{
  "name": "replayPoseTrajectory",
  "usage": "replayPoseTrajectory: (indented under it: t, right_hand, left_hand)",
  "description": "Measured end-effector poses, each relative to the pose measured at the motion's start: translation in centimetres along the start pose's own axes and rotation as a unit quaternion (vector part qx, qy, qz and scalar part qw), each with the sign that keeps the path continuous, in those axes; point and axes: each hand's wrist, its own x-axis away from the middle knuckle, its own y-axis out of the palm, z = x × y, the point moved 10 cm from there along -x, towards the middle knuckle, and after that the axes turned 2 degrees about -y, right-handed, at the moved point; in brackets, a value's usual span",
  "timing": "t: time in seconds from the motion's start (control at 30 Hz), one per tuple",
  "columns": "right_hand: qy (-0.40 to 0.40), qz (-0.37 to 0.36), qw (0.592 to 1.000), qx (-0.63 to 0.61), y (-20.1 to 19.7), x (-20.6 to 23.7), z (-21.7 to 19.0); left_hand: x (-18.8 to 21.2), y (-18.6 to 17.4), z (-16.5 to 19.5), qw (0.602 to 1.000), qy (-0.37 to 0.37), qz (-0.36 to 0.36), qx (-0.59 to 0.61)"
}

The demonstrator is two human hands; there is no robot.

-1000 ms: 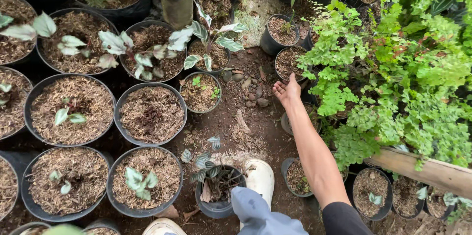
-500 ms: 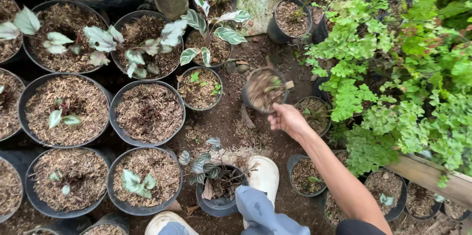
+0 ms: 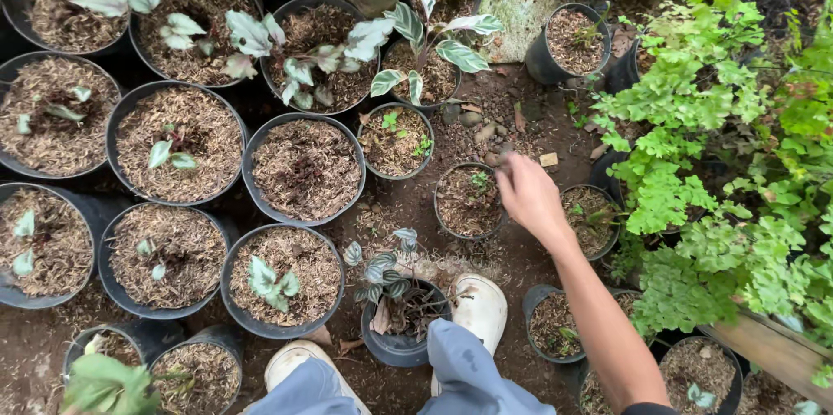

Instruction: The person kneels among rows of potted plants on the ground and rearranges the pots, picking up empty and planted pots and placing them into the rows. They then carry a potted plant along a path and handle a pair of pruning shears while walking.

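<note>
**Small black pot at the fingertips of the right hand**

The small black pot (image 3: 468,200) sits on the bare soil just under and to the left of the fingers, filled with brown mulch and one tiny green sprout. It looks like thin, soft plastic: light enough for one hand, though the loose filling would spill if tipped and the wall may flex under a squeeze. The rim nearest the fingers is probably the best place to grip, keeping it level.

The right hand (image 3: 529,194) reaches forward from the lower right, forearm stretched out, back of the hand up. Its fingers are bunched at the pot's right rim; blur hides whether they pinch it.

Beyond the fingertips stands another small pot (image 3: 396,139). A white shoe (image 3: 480,309) is behind the wrist. Ferns (image 3: 711,172) crowd the right.
</note>
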Motion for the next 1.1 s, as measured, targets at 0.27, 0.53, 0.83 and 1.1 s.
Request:
replayPoseTrajectory:
  t: [0.27, 0.53, 0.83, 1.1]
  right_hand:
    - [-0.005, -0.186, 0.967, -0.175, 8.9, -9.1, -7.8]
    - [-0.041, -0.281, 0.959, -0.018, 11.2, -7.5, -6.8]
    - [0.127, -0.216, 0.920, -0.301, 9.1, -9.4, -1.6]
    - [0.164, -0.153, 0.761, -0.609, 9.0, -10.8, -5.0]
  left_hand:
    - [0.3, 8.5, 12.1, 0.944, 0.245, -0.180, 0.126]
    - [2.2, 18.2, 21.4, 0.855, 0.390, -0.332, 0.080]
    - [7.3, 28.8, 23.1, 0.730, 0.570, -0.372, -0.062]
    - [9.3, 32.9, 21.5, 0.672, 0.621, -0.374, -0.153]
